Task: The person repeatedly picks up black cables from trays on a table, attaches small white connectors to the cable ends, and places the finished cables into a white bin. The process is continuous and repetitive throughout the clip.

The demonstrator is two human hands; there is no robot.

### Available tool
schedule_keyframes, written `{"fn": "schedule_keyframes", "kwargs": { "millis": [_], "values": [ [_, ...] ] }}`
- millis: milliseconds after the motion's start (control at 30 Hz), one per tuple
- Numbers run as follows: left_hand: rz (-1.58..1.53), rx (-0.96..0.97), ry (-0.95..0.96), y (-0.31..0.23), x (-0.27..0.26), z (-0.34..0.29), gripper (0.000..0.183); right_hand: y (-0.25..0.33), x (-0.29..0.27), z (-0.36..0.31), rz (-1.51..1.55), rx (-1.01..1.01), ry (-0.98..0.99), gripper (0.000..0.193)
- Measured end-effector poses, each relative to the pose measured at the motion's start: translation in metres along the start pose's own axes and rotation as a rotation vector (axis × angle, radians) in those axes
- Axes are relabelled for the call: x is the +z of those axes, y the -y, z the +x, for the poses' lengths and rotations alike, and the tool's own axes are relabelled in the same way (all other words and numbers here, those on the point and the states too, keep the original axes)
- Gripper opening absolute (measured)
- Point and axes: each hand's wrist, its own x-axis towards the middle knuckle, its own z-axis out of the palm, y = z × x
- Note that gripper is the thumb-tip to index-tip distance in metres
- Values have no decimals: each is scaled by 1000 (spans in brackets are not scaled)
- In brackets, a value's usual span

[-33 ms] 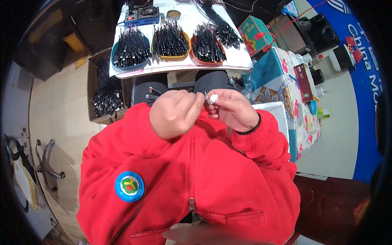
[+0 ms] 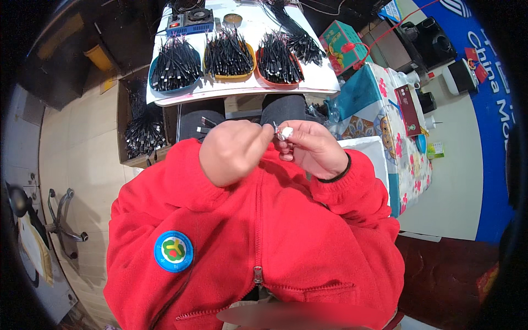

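Observation:
Close in front of the red jacket, my two hands meet at their fingertips. My left hand [image 2: 232, 151] is closed on a few short black cables [image 2: 205, 125], whose plug ends stick out beyond its knuckles. Its thumb and forefinger pinch at a thin wire end [image 2: 275, 126]. My right hand [image 2: 316, 147] is closed too, thumb against fingers, around that same spot. A small white wad or wrap [image 2: 286, 132] shows at its thumb tip, with a bit of red beside it; which it is I cannot tell. The left palm is hidden.
On the white table [image 2: 220, 91] stand a blue, a yellow and a red tray [image 2: 286, 84] full of black cables, with a small blue device [image 2: 190, 25] behind. More cables lie in a cardboard box [image 2: 144, 159] at left. A flowered cloth [image 2: 410, 165] covers a surface at right.
My left hand has shifted very slightly left and looks a little blurred. The right hand has stayed nearly still.

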Motion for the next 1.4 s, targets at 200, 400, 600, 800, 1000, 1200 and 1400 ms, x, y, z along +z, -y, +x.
{"fn": "schedule_keyframes", "kwargs": {
  "millis": [200,400,600,800,1000,1200,1400],
  "values": [
    [-629,-582,-19,-4,-10,2,11,10,2,-4,-917,-669,-140,27],
    [-694,-582,44,-5,-11,4,11,14,11,5,-1319,-1037,-209,38],
    [-1335,-744,165,12,-15,-2,12,22,11,-2,-880,-717,-6,32],
    [-1488,-823,248,13,-13,-4,12,15,14,0,-1015,-850,-3,30],
    [-1490,-871,169,12,-10,-10,15,15,5,-4,-1170,-804,15,22],
    [-1701,-866,16,14,3,-15,13,19,-12,-6,-1259,-1010,-304,29],
    [-1802,-896,1,10,8,-15,13,3,2,7,-1088,-1163,-144,34]
  ]
}}
